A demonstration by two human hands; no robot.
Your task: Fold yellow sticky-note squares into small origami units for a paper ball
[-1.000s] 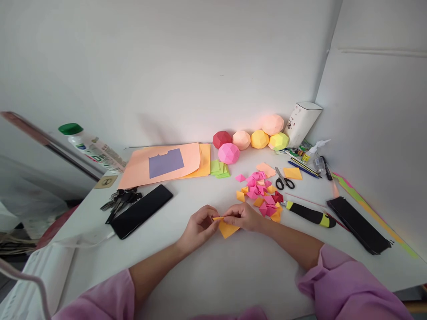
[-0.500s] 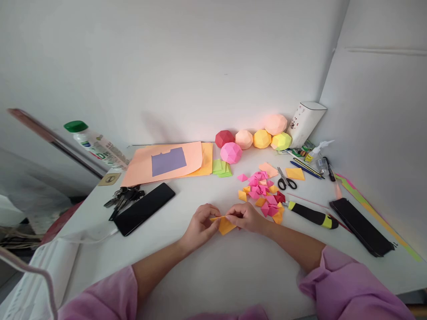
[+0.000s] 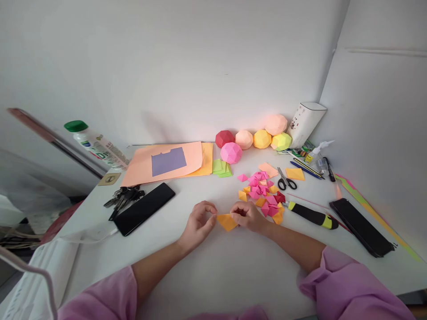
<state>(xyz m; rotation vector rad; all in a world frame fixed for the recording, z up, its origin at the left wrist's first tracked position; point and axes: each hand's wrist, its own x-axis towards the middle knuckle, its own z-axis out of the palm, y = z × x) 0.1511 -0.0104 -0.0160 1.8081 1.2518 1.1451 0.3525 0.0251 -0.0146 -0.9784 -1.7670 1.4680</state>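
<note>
A small orange paper [image 3: 227,222], folded to a triangle that points down towards me, is held just above the white table. My right hand [image 3: 248,216] pinches its right corner between thumb and fingers. At the left corner, my left hand [image 3: 199,224] curves with thumb and forefinger slightly apart, their tips right beside the paper; whether they touch it is hard to tell. Beyond my right hand lies a loose pile of small folded paper pieces [image 3: 255,194], mostly pink, with some orange and red.
Scissors [image 3: 286,180] and a black-and-lime-handled tool [image 3: 312,215] lie right of the pile. Faceted paper balls [image 3: 231,153] stand by the wall. Peach paper sheets [image 3: 140,166], keys [image 3: 123,195] and a black phone [image 3: 145,209] are on the left. A black case [image 3: 362,226] lies far right.
My left hand has eased off the paper's left corner, its fingers parting slightly. The folded paper now shows as a flat triangle, and my right hand has shifted slightly rightward.
</note>
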